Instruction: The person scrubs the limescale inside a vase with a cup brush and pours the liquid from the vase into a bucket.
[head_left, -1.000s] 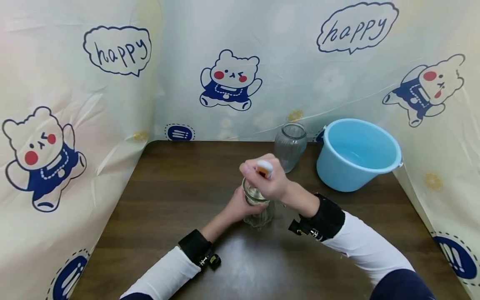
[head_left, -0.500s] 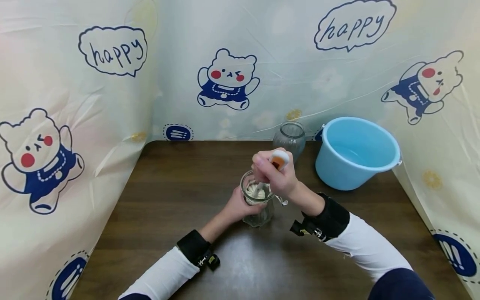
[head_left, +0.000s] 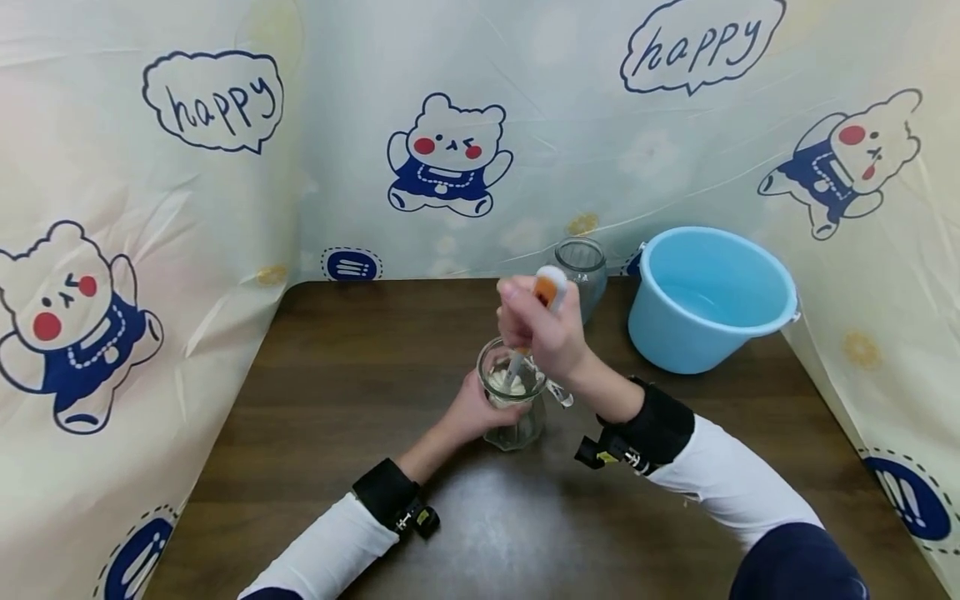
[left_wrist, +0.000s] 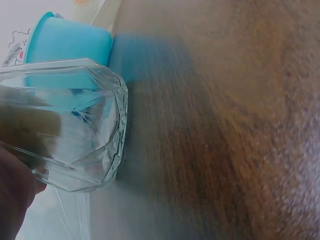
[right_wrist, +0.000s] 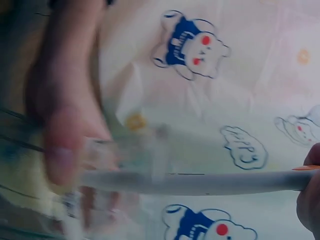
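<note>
Wall cloth: a pale cloth (head_left: 337,192) hangs at the back and both sides, with blue and white bears (head_left: 446,175) and the word "happy" in bubbles (head_left: 213,100).
Table: dark brown wood (head_left: 360,358), shiny near the person.
Held jar: a clear glass jar (head_left: 517,437) is near the middle of the table, with its round mouth up; I cannot tell if its bottom touches the wood.
Left hand: this hand (head_left: 476,408) is curled around the jar, with the thumb on the near side.
Right hand: this hand (head_left: 547,325) is above the jar, with its fingers tight around the handle (head_left: 550,287).
Stick: the handle is white and orange, and a pale rod (head_left: 515,367) slants from it down into the jar.
In the jar: something whitish (head_left: 504,383) is at the rod's low end; it is too blurry to name.
Other jar: another glass jar (head_left: 588,262) stands at the back, partly behind the right hand.
Bucket: a light blue bucket (head_left: 656,325) stands upright on the right, beside the other jar.
Arms: white sleeves (head_left: 738,475) and black wrist bands (head_left: 663,423).
</note>
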